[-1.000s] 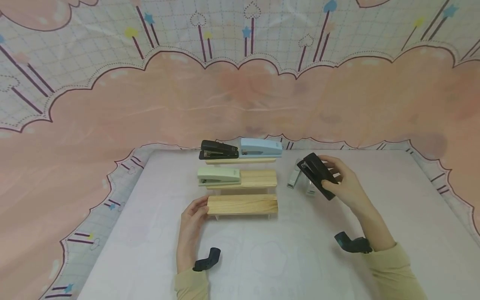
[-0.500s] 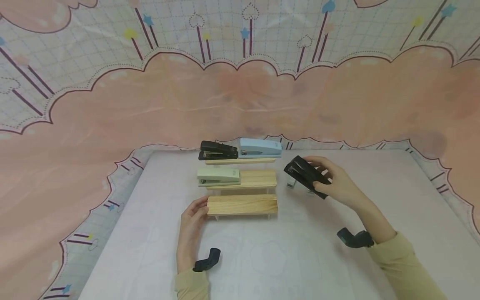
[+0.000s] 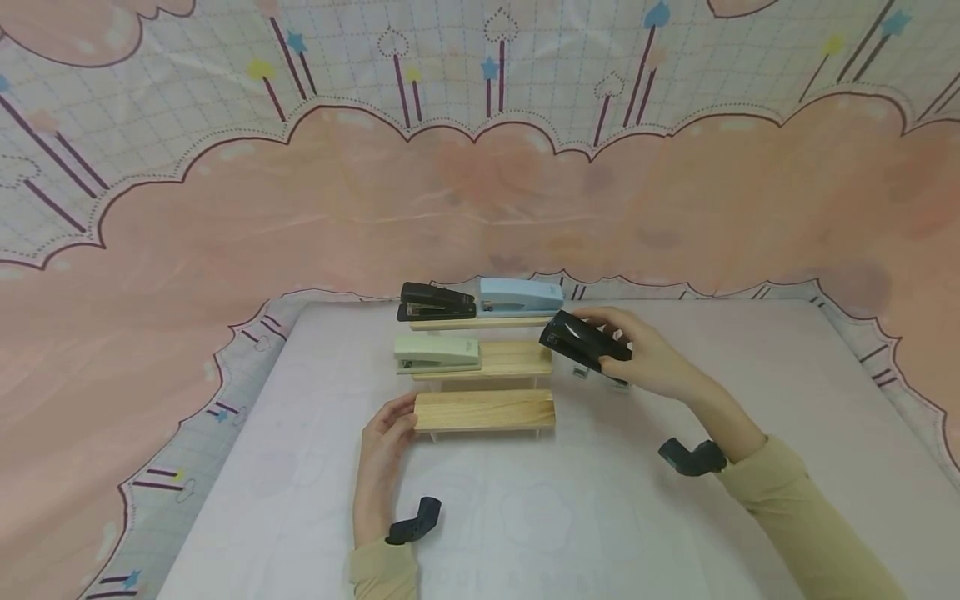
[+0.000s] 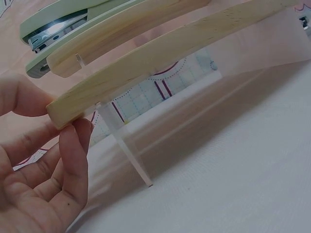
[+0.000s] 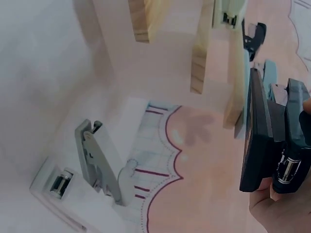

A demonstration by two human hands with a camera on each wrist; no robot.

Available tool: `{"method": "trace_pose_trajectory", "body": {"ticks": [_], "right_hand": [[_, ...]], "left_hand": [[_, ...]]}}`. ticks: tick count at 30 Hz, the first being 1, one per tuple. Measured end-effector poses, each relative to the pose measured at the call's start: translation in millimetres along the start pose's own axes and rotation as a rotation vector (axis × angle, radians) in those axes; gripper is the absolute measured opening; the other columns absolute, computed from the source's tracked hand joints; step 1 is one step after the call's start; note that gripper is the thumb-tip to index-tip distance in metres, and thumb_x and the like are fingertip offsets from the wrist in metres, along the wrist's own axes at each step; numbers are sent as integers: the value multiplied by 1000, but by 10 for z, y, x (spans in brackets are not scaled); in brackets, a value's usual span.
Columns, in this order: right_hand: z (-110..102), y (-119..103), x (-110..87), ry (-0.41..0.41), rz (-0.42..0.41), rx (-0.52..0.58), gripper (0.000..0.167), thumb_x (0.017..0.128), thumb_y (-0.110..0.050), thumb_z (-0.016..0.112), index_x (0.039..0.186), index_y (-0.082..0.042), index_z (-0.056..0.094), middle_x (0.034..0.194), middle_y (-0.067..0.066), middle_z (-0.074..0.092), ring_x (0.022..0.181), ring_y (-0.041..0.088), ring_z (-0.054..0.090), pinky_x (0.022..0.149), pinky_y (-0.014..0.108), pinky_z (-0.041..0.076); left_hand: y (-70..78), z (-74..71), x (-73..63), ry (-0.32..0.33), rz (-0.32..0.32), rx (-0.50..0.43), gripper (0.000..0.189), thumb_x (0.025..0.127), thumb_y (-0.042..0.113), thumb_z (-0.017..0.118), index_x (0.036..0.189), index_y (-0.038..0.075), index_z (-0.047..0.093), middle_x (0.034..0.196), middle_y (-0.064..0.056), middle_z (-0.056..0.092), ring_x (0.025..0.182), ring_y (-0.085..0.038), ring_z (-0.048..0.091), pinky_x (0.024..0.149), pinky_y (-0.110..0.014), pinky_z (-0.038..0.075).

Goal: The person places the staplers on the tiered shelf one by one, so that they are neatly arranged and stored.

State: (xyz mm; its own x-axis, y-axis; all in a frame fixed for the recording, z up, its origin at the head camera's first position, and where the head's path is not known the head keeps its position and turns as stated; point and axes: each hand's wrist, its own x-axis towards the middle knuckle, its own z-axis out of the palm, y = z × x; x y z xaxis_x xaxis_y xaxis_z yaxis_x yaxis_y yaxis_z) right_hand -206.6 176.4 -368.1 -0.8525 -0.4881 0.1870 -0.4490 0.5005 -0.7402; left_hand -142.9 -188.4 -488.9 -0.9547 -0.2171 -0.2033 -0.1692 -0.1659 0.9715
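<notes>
My left hand point(image 3: 382, 454) pinches the left end of the front wooden board point(image 3: 486, 410) of a three-step rack, thumb and fingers on opposite faces in the left wrist view. My right hand point(image 3: 660, 362) grips a black stapler point(image 3: 581, 337), which hangs tilted in the air beside the rack's right side. A pale green stapler point(image 3: 437, 352) rests on the left half of the middle board point(image 3: 517, 357). Along the top board point(image 3: 480, 323), another black stapler point(image 3: 435, 302) sits left of a light blue stapler point(image 3: 521, 297). Nothing lies on the front board.
Two more staplers, one white point(image 5: 73, 201) and one grey point(image 5: 99, 165), are on the white table point(image 3: 525, 517) below my right hand, mostly hidden in the head view. Clear supports point(image 4: 121, 141) hold up the boards. A patterned cloth point(image 3: 480, 200) hangs behind the table.
My right hand has carried the black stapler leftward to the rack's right side, turning it flatter and covering more of the two staplers below. My left hand has stayed in place.
</notes>
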Motion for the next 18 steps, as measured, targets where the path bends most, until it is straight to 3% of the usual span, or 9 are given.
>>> {"method": "trace_pose_trajectory", "body": {"ticks": [12, 18], "right_hand": [[167, -77, 230, -62, -64, -4, 63, 79, 6, 61, 138, -15, 49, 132, 12, 50, 110, 26, 46, 85, 39, 42], [256, -116, 301, -98, -68, 7, 61, 82, 3, 60, 138, -18, 49, 133, 11, 52, 118, 27, 44, 93, 44, 38]], "left_hand": [[12, 0, -7, 1, -3, -4, 40, 92, 0, 54, 131, -5, 51, 97, 9, 62, 89, -5, 60, 76, -19, 48], [4, -2, -12, -5, 1, -13, 41, 92, 0, 54, 132, -5, 50, 97, 9, 62, 89, -5, 60, 75, -19, 48]]}}
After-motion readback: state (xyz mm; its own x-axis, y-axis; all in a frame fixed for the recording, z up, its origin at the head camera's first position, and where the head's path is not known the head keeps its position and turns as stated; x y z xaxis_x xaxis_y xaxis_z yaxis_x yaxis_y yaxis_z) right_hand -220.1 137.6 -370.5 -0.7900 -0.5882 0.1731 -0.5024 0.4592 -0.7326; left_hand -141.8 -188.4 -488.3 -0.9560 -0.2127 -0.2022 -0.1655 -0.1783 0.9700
